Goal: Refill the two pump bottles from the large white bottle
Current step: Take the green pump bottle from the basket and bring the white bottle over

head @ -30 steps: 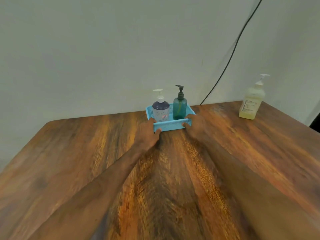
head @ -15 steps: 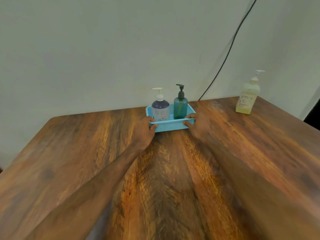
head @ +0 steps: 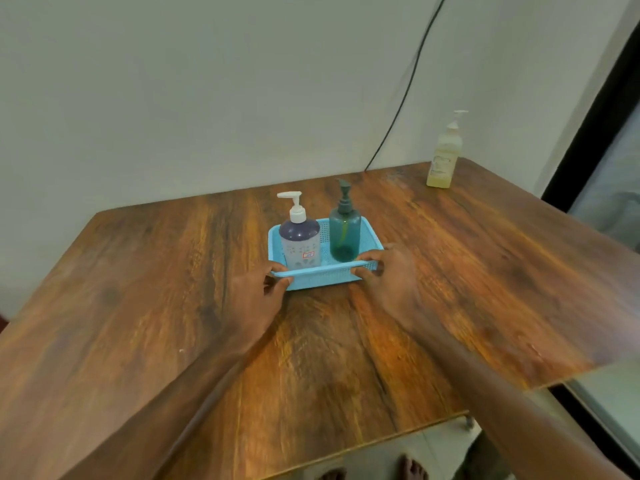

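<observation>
A light blue plastic basket (head: 322,277) sits on the wooden table (head: 173,306). Inside stand two pump bottles: a dark blue-topped one with a white pump (head: 300,242) on the left and a teal one with a dark pump (head: 344,233) on the right. My left hand (head: 258,296) grips the basket's near-left corner. My right hand (head: 389,278) grips its near-right corner. A larger whitish bottle of pale yellow liquid with a white pump (head: 444,155) stands at the table's far right corner, apart from both hands.
A grey wall backs the table, and a black cable (head: 405,95) runs down it behind the far edge. A dark-framed window or door (head: 602,140) is on the right. The table's near edge and bare feet (head: 410,471) show at the bottom.
The basket with both bottles has slid toward me from the back wall, held by both hands. The view has tilted down, showing the table's near edge.
</observation>
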Demonstrator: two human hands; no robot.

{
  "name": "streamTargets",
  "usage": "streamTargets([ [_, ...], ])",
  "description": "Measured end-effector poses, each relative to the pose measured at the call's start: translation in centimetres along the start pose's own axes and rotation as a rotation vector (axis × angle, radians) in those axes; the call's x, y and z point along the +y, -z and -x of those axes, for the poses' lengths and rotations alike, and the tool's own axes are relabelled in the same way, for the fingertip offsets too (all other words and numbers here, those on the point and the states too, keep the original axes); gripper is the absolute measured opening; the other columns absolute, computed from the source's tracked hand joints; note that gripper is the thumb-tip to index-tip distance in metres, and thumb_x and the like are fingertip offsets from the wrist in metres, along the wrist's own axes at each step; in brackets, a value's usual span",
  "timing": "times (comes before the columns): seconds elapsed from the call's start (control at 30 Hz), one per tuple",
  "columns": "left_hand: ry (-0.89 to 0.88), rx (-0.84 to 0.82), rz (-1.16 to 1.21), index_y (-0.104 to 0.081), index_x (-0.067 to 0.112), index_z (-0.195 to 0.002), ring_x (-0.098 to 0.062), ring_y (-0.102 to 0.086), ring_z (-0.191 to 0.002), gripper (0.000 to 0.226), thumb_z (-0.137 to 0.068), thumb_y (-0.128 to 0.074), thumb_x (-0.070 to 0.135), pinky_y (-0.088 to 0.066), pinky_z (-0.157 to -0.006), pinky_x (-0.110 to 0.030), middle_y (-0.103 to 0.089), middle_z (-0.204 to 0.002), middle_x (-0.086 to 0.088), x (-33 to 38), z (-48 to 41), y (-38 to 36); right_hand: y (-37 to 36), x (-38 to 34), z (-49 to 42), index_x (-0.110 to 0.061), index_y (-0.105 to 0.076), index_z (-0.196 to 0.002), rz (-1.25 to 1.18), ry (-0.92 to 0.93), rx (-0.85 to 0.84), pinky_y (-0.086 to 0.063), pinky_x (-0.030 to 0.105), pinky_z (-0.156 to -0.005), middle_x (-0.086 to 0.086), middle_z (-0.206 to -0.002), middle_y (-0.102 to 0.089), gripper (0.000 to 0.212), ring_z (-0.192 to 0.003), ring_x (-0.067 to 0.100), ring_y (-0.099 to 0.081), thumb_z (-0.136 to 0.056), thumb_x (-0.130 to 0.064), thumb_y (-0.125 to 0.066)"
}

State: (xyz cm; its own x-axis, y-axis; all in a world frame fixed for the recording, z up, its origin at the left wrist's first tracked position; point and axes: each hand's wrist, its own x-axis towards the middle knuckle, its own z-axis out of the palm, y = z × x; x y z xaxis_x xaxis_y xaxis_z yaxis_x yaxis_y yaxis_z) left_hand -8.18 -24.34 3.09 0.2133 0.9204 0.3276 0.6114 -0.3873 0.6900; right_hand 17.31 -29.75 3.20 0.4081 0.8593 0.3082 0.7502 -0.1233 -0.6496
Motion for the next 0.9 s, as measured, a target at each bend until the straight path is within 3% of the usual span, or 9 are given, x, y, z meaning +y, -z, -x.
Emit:
streamTargets([
  [0.13, -0.021, 0.000, -0.022, -0.071, 0.018, -0.132, -0.011, -0.071, -0.106, 0.037, -0.100, -0.073, 0.035, -0.050, -0.081, -0.004, -0.075, -0.131, -0.003, 0.4, 0.9, 0.0, 0.0, 0.3, 1.1, -0.030, -0.075, -0.115, -0.023, -0.010, -0.003, -0.030, 0.007, -0.073, 0.001, -0.119, -0.058, 0.029, -0.109, 0.017, -0.056, -0.088, -0.038, -0.077],
  [0.27, -0.008, 0.000, 0.003, -0.069, 0.017, -0.135, -0.020, -0.074, -0.111, 0.040, -0.099, -0.073, 0.034, -0.061, -0.092, -0.027, -0.074, -0.133, -0.006, 0.3, 0.2, -0.7, -0.4, 0.4, 0.2, -0.030, -0.074, -0.116, -0.004, -0.006, -0.010, -0.048, 0.020, -0.081, -0.001, -0.117, -0.056, 0.031, -0.107, 0.018, -0.058, -0.088, -0.041, -0.075],
  [0.4, -0.002, 0.018, -0.002, -0.068, 0.014, -0.135, -0.021, -0.073, -0.114, 0.037, -0.102, -0.070, 0.031, -0.058, -0.093, -0.025, -0.073, -0.132, -0.008, 0.1, -1.0, -1.6, -0.6, 0.1, -1.0, -0.031, -0.074, -0.116, 0.028, 0.008, -0.001, -0.041, 0.023, -0.076, -0.002, -0.110, -0.058, 0.030, -0.101, 0.016, -0.057, -0.089, -0.043, -0.073],
  [0.5, -0.001, 0.022, 0.010, -0.063, 0.013, -0.138, -0.023, -0.072, -0.115, 0.039, -0.104, -0.067, 0.032, -0.059, -0.096, -0.031, -0.071, -0.134, -0.009, -0.2, -1.7, -2.5, -0.9, -0.2, -2.0, -0.032, -0.074, -0.111, 0.047, -0.006, -0.009, -0.034, 0.021, -0.072, -0.005, -0.109, -0.062, 0.025, -0.101, 0.012, -0.054, -0.089, -0.042, -0.073],
  [0.6, -0.016, 0.028, 0.014, -0.056, 0.015, -0.141, -0.025, -0.071, -0.118, 0.041, -0.107, -0.060, 0.036, -0.059, -0.100, -0.037, -0.069, -0.136, -0.009, -0.9, -2.3, -3.5, -0.9, -0.5, -3.1, -0.032, -0.073, -0.107, 0.079, -0.005, -0.058, -0.035, 0.023, -0.082, -0.002, -0.119, -0.066, 0.023, -0.113, 0.014, -0.054, -0.086, -0.042, -0.074],
  [0.73, -0.028, 0.061, 0.009, -0.054, 0.017, -0.141, -0.023, -0.066, -0.124, 0.039, -0.108, -0.057, 0.037, -0.051, -0.103, -0.030, -0.065, -0.141, -0.007, -1.6, -2.9, -4.6, 1.0, -2.1, -4.5, -0.023, -0.066, -0.121, 0.011, -0.058, 0.019, -0.034, 0.027, -0.098, 0.001, -0.137, -0.055, 0.046, -0.132, 0.018, -0.046, -0.082, -0.044, -0.080],
  [0.9, -0.015, 0.060, -0.018, -0.053, 0.016, -0.145, -0.022, -0.062, -0.129, 0.042, -0.109, -0.055, 0.038, -0.050, -0.107, -0.031, -0.061, -0.146, -0.006, -1.7, -3.1, -4.9, 1.3, -4.6, -6.7, -0.020, -0.056, -0.128, -0.106, -0.111, 0.089, -0.040, 0.022, -0.081, -0.004, -0.123, -0.060, 0.059, -0.102, 0.007, -0.051, -0.081, -0.040, -0.083],
])
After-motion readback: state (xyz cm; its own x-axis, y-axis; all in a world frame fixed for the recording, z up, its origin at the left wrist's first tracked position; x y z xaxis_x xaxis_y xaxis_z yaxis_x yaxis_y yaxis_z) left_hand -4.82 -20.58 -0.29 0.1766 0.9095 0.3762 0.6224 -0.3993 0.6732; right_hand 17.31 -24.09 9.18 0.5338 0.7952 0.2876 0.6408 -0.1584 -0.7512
